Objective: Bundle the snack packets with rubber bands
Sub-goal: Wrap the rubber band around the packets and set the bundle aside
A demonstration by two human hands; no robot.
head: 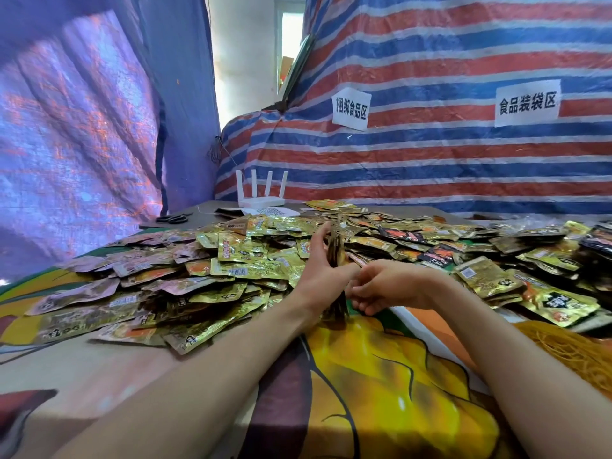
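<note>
My left hand [323, 270] grips an upright stack of snack packets [336, 250], seen edge-on in the middle of the table. My right hand [387, 286] is at the stack's right side with its fingers curled against the lower part; a rubber band between the fingers is too small and blurred to make out. A wide heap of loose gold and black snack packets [231, 260] spreads across the table behind and to both sides of my hands.
A colourful printed cloth [381, 376] covers the table's near part. An orange net bag [569, 352] lies at the right edge. Scissors [172, 219] and a white router [261, 193] stand at the back. Striped tarpaulin [430, 160] with two paper signs walls off the rear.
</note>
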